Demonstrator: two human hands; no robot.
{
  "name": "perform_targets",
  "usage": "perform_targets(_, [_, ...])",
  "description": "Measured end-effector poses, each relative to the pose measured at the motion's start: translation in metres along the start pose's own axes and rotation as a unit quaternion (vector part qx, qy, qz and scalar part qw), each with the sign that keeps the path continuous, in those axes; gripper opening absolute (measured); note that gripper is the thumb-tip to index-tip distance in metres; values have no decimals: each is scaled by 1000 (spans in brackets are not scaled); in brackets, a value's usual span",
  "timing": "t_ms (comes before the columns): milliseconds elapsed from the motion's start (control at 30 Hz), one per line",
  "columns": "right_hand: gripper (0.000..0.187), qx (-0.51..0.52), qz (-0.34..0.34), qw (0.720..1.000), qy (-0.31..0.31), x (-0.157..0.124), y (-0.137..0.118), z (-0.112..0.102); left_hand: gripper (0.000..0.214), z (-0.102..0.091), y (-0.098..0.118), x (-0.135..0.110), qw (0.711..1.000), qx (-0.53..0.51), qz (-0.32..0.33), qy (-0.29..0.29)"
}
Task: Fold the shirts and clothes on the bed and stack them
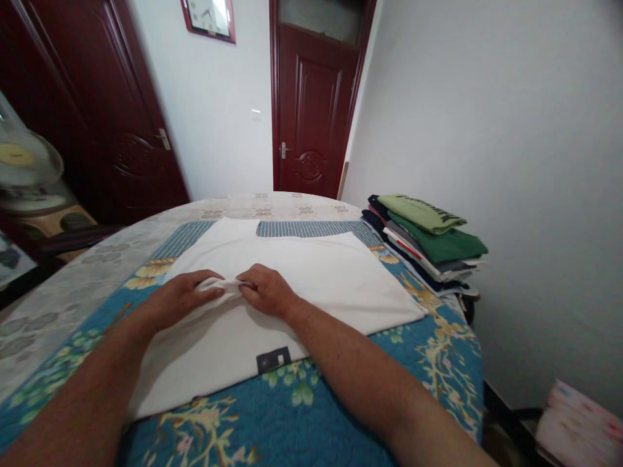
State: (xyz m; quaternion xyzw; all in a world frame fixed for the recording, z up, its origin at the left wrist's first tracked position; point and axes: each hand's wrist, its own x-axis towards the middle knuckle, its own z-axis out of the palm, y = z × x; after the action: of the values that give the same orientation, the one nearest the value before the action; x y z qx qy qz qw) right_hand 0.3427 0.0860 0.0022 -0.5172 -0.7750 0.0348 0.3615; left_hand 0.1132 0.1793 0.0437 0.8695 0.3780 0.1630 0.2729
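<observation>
White garment [321, 272] lies spread out on the blue floral mat [335, 425], covering its middle; the mat itself lies on the table [111, 266]. You have both hands on the garment, left of the mat's centre. Your left hand [185, 299] has its fingers closed on a bunched ridge of cloth, and your right hand [269, 290] pinches the same ridge just beside it. Nothing else is in your grip. Dark patch [263, 363] shows on the garment's near edge, towards the front of the mat.

Done, as far as shows: a pile of folded clothes [435, 246] stands by the mat's far-right edge, with a light green piece [418, 213] on top, lettering on it, and a dark green one [450, 245] under that. Looks finished, edges a bit uneven. Exact count can't be told.

Not done: your white piece. It is mostly flat and wide across the mat, not compact like the pile, so I'd call it early on this one. Whether any layer is already turned under, can't tell. No other unfolded clothes show on the mat.
</observation>
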Motion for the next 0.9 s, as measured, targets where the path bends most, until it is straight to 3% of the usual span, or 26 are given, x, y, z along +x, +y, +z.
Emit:
perform_targets(167, [25, -169, 7, 979, -115, -1, -9, -2, 49, 1, -4, 1, 999, 29, -7, 25])
perform_targets(300, [27, -210, 14, 969, -128, -5, -9, -4, 50, 1, -2, -1, 999, 32, -5, 30])
perform_targets(433, [19, -160, 71, 982, -72, -8, 2, -6, 46, -2, -4, -7, 999, 24, -20, 41])
perform_targets(567, [14, 7, 145, 989, 12, -6, 18, -7, 47, -5, -10, -11, 995, -9, -22, 99])
perform_targets(667, [12, 80, 151, 984, 45, -6, 24, -6, 45, -4, -13, -12, 991, -40, -16, 131])
perform_targets(767, [10, 90, 135, 986, 37, -8, 24, -2, 42, 0, -16, -10, 988, -49, -21, 147])
perform_targets(900, [16, 24, 102, 994, -12, -8, 19, 2, 41, 5, -25, -4, 977, -52, -20, 204])
